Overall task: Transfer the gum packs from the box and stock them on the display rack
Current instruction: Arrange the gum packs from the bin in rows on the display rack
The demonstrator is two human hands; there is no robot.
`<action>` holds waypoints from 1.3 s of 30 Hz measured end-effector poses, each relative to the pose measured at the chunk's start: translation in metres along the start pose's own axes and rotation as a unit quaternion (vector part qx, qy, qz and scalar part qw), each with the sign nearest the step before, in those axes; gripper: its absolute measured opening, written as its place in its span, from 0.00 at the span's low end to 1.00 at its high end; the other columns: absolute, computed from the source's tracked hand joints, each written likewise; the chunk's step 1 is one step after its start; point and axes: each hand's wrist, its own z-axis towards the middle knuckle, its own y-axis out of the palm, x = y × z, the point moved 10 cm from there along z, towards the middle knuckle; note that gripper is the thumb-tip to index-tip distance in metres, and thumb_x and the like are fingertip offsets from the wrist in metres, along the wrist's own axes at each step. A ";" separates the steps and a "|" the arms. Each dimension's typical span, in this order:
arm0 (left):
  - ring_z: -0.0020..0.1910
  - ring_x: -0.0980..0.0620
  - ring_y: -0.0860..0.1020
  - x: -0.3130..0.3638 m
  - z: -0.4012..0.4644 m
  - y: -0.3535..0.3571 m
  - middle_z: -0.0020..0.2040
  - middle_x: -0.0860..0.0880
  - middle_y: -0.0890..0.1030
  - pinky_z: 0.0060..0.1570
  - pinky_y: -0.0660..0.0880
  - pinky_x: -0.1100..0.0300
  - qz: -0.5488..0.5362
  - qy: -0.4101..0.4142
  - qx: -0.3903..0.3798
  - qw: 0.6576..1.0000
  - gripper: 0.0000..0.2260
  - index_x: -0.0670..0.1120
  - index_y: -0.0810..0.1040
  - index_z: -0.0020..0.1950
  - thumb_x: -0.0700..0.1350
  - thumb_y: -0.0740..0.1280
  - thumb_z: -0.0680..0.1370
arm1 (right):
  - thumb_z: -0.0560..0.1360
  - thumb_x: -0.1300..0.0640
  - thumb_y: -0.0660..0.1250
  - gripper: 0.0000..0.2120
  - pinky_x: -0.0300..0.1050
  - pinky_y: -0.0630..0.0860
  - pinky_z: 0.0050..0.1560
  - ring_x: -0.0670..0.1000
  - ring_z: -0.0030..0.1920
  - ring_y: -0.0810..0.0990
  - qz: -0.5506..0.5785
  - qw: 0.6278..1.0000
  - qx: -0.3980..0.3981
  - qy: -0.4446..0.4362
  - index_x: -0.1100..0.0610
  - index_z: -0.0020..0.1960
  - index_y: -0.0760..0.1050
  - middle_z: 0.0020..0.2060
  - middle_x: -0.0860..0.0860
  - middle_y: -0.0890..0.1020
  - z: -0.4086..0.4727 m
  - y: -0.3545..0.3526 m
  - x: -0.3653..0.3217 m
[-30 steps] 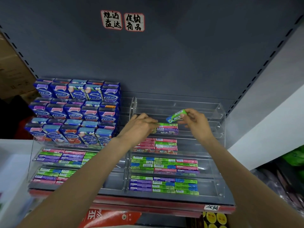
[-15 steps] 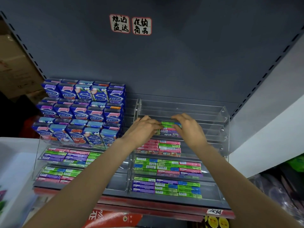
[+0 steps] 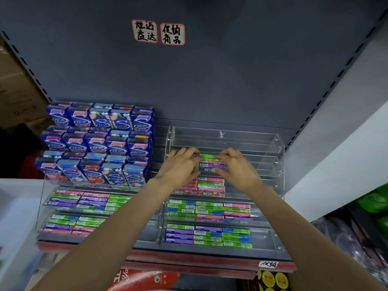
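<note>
Now both my hands, left hand (image 3: 180, 166) and right hand (image 3: 236, 166), pinch the gum packs (image 3: 210, 162) on the display rack (image 3: 273, 152); uneven pressing could topple them forward.

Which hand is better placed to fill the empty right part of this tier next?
Probably the right hand: it rests at the stack's right end, beside that empty part. The left hand is on the far side.

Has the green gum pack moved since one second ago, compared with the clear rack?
Yes. The green gum pack went from above the small stack, held in the right hand, down and left onto that stack in the clear rack, where both hands now press it.
</note>
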 end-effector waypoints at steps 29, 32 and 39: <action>0.54 0.40 0.78 -0.468 -0.519 0.083 0.56 0.40 0.79 0.53 0.73 0.52 -0.246 -0.464 0.012 0.851 0.11 0.41 0.78 0.58 0.38 0.65 0.77 | 0.76 0.63 0.62 0.15 0.44 0.69 0.59 0.55 0.57 0.77 0.210 0.952 -0.201 -0.093 0.60 0.62 0.74 0.56 0.57 0.77 0.023 0.307 -0.561; 0.58 0.39 0.75 -0.488 -0.534 0.130 0.60 0.38 0.75 0.57 0.69 0.54 -0.249 -0.453 -0.082 0.852 0.16 0.41 0.73 0.66 0.39 0.64 0.77 | 0.77 0.61 0.63 0.22 0.44 0.66 0.61 0.55 0.64 0.71 0.161 0.946 -0.271 -0.073 0.56 0.70 0.66 0.63 0.58 0.72 0.022 0.372 -0.576; 0.72 0.45 0.63 -0.495 -0.528 0.208 0.75 0.47 0.62 0.67 0.64 0.52 -0.260 -0.390 -0.185 0.864 0.23 0.49 0.67 0.71 0.49 0.66 0.77 | 0.69 0.56 0.74 0.42 0.51 0.61 0.69 0.57 0.74 0.53 0.025 0.915 -0.396 -0.074 0.48 0.76 0.54 0.74 0.57 0.54 0.015 0.467 -0.572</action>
